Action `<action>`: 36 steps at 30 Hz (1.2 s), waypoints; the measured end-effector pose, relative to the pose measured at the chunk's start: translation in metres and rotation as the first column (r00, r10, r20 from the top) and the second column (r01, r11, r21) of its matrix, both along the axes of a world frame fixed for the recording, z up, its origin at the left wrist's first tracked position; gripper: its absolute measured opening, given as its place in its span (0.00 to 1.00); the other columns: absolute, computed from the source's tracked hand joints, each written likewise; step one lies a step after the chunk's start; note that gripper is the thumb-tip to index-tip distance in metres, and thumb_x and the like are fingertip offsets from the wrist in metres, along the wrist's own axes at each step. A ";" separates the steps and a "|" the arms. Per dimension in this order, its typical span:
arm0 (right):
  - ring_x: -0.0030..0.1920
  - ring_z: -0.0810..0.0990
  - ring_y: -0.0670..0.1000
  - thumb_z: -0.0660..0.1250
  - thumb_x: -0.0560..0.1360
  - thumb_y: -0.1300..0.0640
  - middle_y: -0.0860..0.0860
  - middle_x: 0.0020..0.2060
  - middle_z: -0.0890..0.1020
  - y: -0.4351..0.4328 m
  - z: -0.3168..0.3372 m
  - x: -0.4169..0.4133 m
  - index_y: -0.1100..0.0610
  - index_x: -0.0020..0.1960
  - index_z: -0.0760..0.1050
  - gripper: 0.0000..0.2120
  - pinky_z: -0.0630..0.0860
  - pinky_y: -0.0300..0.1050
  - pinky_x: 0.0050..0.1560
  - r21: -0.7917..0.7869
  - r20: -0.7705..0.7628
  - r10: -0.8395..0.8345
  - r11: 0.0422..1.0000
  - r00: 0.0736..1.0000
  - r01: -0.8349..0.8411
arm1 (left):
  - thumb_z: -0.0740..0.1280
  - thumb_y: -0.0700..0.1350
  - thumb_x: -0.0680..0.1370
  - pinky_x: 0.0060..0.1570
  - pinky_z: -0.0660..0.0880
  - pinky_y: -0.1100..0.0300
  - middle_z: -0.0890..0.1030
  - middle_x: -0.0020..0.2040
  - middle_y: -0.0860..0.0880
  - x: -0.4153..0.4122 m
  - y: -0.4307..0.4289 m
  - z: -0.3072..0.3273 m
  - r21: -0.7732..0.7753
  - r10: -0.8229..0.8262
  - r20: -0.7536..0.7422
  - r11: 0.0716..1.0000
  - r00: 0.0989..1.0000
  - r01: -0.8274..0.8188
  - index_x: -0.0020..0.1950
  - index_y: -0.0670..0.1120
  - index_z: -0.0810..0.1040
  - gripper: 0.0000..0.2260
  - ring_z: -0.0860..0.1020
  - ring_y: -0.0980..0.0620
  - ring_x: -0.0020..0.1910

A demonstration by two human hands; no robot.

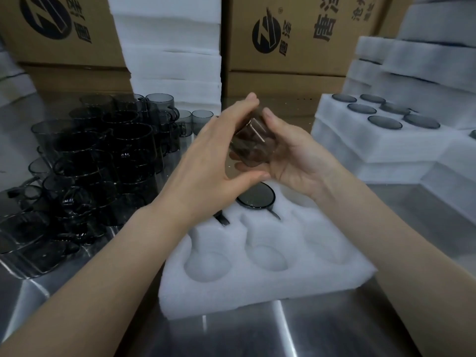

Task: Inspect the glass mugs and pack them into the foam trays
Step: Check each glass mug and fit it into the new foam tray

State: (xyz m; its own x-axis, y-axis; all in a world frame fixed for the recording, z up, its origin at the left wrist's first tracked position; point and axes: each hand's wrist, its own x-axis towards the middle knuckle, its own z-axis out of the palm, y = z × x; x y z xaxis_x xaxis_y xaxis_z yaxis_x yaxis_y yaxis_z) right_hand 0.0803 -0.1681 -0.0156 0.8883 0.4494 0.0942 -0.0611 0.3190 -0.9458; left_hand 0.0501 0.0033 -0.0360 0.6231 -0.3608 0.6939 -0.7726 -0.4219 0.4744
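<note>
A shiny steel tabletop [296, 333] spreads beneath the left hand [206, 161] and the right hand [291, 155] and runs nearer than both, catching pale streaks of light. Well beyond the left hand, off to its left, stands a brown cardboard box [64, 47] with a round black logo. A second printed carton [309, 34], resting on a lower carton [283, 82], rises behind the right hand.

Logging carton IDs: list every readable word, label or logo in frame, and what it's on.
"唐" (likely; print looks inverted): right brown cardboard box, beside its black oval logo.
Its other characters: cropped or blurred, unreadable.
Left brown cardboard box: second black oval logo, small characters unreadable.
White foam tray, held smoky glass mug: no text.
</note>
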 end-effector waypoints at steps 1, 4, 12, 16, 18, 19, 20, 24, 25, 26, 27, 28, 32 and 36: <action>0.51 0.83 0.60 0.68 0.74 0.48 0.59 0.53 0.82 -0.001 -0.001 0.001 0.60 0.60 0.78 0.20 0.81 0.53 0.44 0.004 0.025 -0.031 1.000 0.999 0.031 | 0.74 0.49 0.72 0.72 0.63 0.61 0.64 0.77 0.52 0.000 0.000 0.000 0.008 0.025 -0.002 1.000 1.000 -0.025 0.76 0.51 0.60 0.36 0.65 0.58 0.73; 0.51 0.83 0.57 0.68 0.73 0.49 0.58 0.54 0.82 0.000 -0.001 0.001 0.59 0.65 0.76 0.24 0.80 0.50 0.41 -0.014 0.086 -0.099 0.995 0.991 0.100 | 0.72 0.45 0.75 0.70 0.59 0.71 0.65 0.76 0.50 0.000 -0.001 -0.001 -0.010 0.075 0.047 0.997 0.996 -0.075 0.77 0.47 0.62 0.32 0.63 0.61 0.73; 0.41 0.84 0.54 0.64 0.79 0.59 0.53 0.43 0.85 0.001 -0.002 0.003 0.56 0.49 0.81 0.06 0.81 0.60 0.40 0.077 0.038 -0.202 0.977 0.979 0.198 | 0.73 0.35 0.73 0.71 0.61 0.66 0.65 0.74 0.53 -0.002 -0.004 -0.002 0.019 -0.022 0.093 1.000 0.995 0.020 0.72 0.45 0.69 0.29 0.64 0.57 0.74; 0.41 0.85 0.54 0.63 0.80 0.56 0.54 0.44 0.86 0.001 -0.003 0.003 0.53 0.47 0.84 0.11 0.83 0.53 0.33 0.068 0.039 -0.189 0.980 0.981 0.186 | 0.73 0.36 0.73 0.70 0.61 0.68 0.67 0.73 0.53 -0.003 -0.004 -0.002 -0.016 -0.010 0.087 1.000 0.996 0.011 0.72 0.46 0.69 0.29 0.65 0.57 0.73; 0.49 0.84 0.57 0.58 0.82 0.51 0.56 0.54 0.83 0.000 -0.003 0.004 0.54 0.60 0.80 0.14 0.81 0.49 0.36 0.066 0.031 -0.148 0.987 0.988 0.146 | 0.73 0.37 0.73 0.71 0.64 0.63 0.69 0.73 0.51 -0.004 -0.003 -0.001 -0.100 0.004 0.059 0.995 0.998 0.002 0.71 0.50 0.68 0.29 0.67 0.56 0.73; 0.53 0.83 0.58 0.56 0.83 0.49 0.56 0.59 0.81 0.000 -0.003 0.005 0.55 0.66 0.76 0.17 0.81 0.49 0.39 0.065 0.033 -0.120 0.991 0.992 0.118 | 0.73 0.38 0.73 0.70 0.66 0.62 0.71 0.72 0.50 -0.004 -0.002 -0.001 -0.159 0.025 0.039 0.987 0.999 -0.018 0.71 0.52 0.68 0.29 0.69 0.57 0.71; 0.55 0.82 0.59 0.56 0.83 0.48 0.55 0.63 0.79 -0.001 -0.002 0.005 0.54 0.70 0.72 0.19 0.81 0.50 0.43 0.064 0.058 -0.094 0.994 0.994 0.090 | 0.73 0.39 0.73 0.68 0.69 0.61 0.74 0.69 0.52 -0.004 -0.001 0.000 -0.230 0.050 0.006 0.972 0.999 -0.047 0.71 0.51 0.68 0.28 0.72 0.59 0.68; 0.55 0.82 0.55 0.69 0.75 0.55 0.53 0.71 0.70 -0.001 -0.004 0.000 0.47 0.72 0.68 0.26 0.80 0.54 0.51 -0.107 0.390 -0.055 0.989 0.919 0.105 | 0.70 0.40 0.76 0.57 0.76 0.64 0.80 0.56 0.58 -0.001 0.004 0.005 -0.573 -0.019 -0.239 0.810 0.971 -0.125 0.70 0.43 0.70 0.23 0.79 0.62 0.58; 0.53 0.82 0.52 0.72 0.73 0.57 0.52 0.69 0.70 0.000 -0.005 -0.002 0.47 0.72 0.68 0.29 0.80 0.52 0.53 -0.194 0.509 -0.067 0.962 0.858 0.190 | 0.70 0.44 0.75 0.56 0.77 0.62 0.81 0.55 0.55 -0.001 0.005 0.005 -0.607 -0.033 -0.291 0.779 0.956 -0.158 0.70 0.42 0.71 0.24 0.80 0.60 0.57; 0.50 0.82 0.50 0.74 0.72 0.59 0.51 0.67 0.72 0.002 -0.006 -0.003 0.49 0.72 0.68 0.31 0.80 0.48 0.53 -0.263 0.620 -0.069 0.920 0.781 0.290 | 0.69 0.47 0.75 0.56 0.78 0.58 0.81 0.55 0.52 -0.001 0.006 0.005 -0.609 -0.028 -0.328 0.771 0.944 -0.188 0.69 0.43 0.72 0.24 0.80 0.57 0.57; 0.49 0.82 0.51 0.75 0.71 0.60 0.50 0.65 0.73 0.004 -0.006 -0.004 0.50 0.72 0.68 0.32 0.79 0.44 0.51 -0.303 0.704 -0.064 0.874 0.707 0.381 | 0.69 0.50 0.75 0.56 0.79 0.54 0.82 0.55 0.50 0.000 0.007 0.005 -0.590 -0.011 -0.345 0.780 0.938 -0.208 0.68 0.44 0.73 0.23 0.81 0.54 0.57; 0.49 0.82 0.52 0.76 0.70 0.59 0.49 0.62 0.75 0.005 -0.004 -0.005 0.52 0.70 0.69 0.31 0.79 0.43 0.49 -0.316 0.757 -0.065 0.835 0.651 0.451 | 0.69 0.51 0.76 0.56 0.80 0.51 0.82 0.54 0.49 0.000 0.007 0.004 -0.562 0.010 -0.348 0.798 0.938 -0.217 0.67 0.46 0.74 0.21 0.81 0.53 0.56; 0.38 0.76 0.45 0.77 0.64 0.48 0.42 0.51 0.79 0.003 0.005 -0.009 0.45 0.57 0.73 0.24 0.73 0.39 0.38 -0.396 0.772 -0.081 0.714 0.630 0.578 | 0.66 0.59 0.74 0.50 0.80 0.43 0.84 0.47 0.44 0.002 0.006 0.004 -0.454 0.067 -0.377 0.856 0.924 -0.247 0.58 0.54 0.78 0.16 0.83 0.45 0.48; 0.35 0.75 0.46 0.74 0.63 0.43 0.46 0.36 0.79 -0.004 0.020 -0.014 0.41 0.53 0.76 0.20 0.73 0.43 0.38 -0.471 0.658 -0.147 0.686 0.739 0.555 | 0.63 0.52 0.81 0.40 0.81 0.54 0.84 0.35 0.50 0.003 0.004 0.002 -0.412 0.127 -0.391 0.862 0.912 -0.296 0.48 0.47 0.82 0.11 0.84 0.54 0.35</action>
State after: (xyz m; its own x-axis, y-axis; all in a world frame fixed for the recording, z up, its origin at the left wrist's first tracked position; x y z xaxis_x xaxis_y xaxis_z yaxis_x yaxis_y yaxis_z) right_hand 0.0665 -0.1718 0.0048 0.8699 0.2448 0.4282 0.4932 -0.4465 -0.7466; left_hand 0.0535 0.0075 -0.0338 0.8724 0.1086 0.4766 -0.4447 -0.2285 0.8661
